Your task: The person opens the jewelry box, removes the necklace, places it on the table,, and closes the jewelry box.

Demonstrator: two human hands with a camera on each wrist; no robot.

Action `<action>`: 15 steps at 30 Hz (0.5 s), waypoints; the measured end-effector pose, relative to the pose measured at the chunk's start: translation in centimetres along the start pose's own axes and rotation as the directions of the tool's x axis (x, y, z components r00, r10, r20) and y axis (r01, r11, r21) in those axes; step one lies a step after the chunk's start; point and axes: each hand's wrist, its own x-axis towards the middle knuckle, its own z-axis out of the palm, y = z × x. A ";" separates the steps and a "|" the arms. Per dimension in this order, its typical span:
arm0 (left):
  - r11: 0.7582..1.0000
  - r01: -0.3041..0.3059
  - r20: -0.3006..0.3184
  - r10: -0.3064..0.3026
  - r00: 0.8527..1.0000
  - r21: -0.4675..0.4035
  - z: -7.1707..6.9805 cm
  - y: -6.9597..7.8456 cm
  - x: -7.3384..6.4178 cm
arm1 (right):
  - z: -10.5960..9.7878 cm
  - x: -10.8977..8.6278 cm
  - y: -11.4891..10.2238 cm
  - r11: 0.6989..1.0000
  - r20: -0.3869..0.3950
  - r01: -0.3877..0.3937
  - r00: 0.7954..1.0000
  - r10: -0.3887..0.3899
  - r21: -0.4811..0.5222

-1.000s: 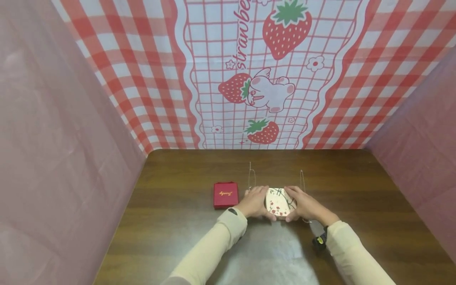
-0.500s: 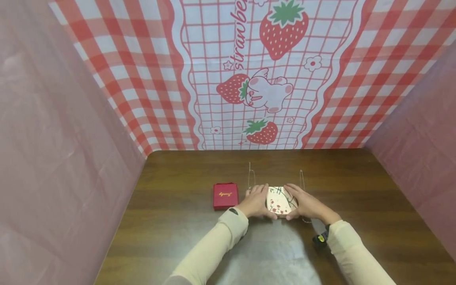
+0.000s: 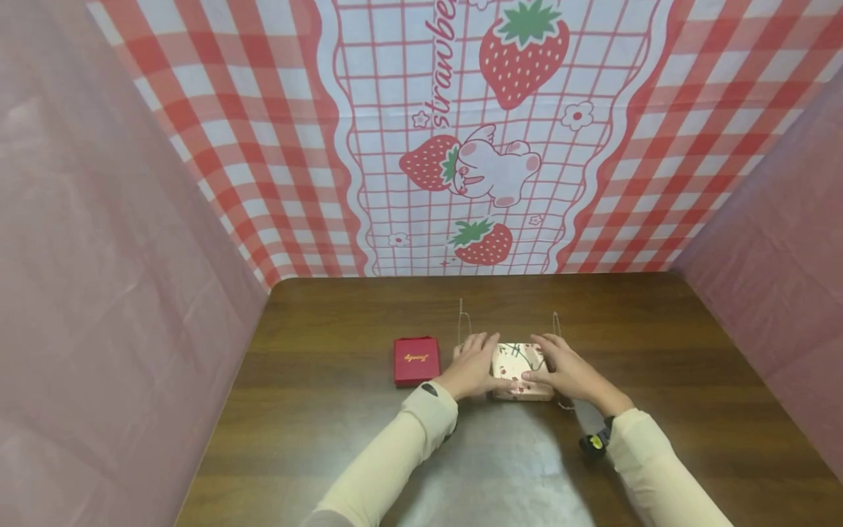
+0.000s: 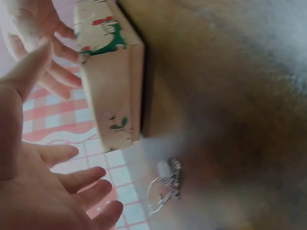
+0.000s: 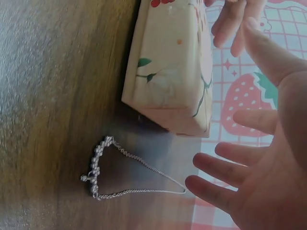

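A small cream box (image 3: 518, 361) with red flowers and green leaves sits on the wooden table, its lid on. Beside its left side is my left hand (image 3: 469, 369), fingers spread and fairly straight, apart from the box in the left wrist view. My right hand (image 3: 571, 375) hovers at the other side, likewise spread, with a gap to the box (image 5: 168, 72) in the right wrist view. A silver chain (image 5: 139, 160) with a small pendant lies on the table near the right hand. Another silver chain (image 4: 169, 181) lies near the left hand.
A red box (image 3: 416, 360) with gold lettering lies left of the left hand. Behind the wooden table (image 3: 316, 424) hangs a checked strawberry cloth (image 3: 296, 146). Pink cloths (image 3: 132, 241) close off both sides.
Both hands have let go of the cream box and lifted slightly; their thumbs have moved from its near edge to above its top. The red box and chains have stayed put.
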 end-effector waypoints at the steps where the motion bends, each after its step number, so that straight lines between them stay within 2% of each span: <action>1: 1.000 0.009 -0.009 -0.009 1.000 -0.007 -0.2 0.0 -0.1 | 0.0 0.0 -0.1 1.000 -0.004 -0.003 1.000 0.003 -0.008; 6: 0.998 0.052 -0.055 -0.054 0.997 -0.045 -1.5 0.1 -0.6 | -0.3 -0.1 -0.7 0.998 -0.042 -0.039 0.998 0.037 -0.048; 15: 0.997 0.048 -0.164 -0.059 0.985 -0.067 -3.5 -0.6 -1.3 | -1.3 0.1 -1.9 0.990 -0.067 -0.122 0.991 0.118 -0.071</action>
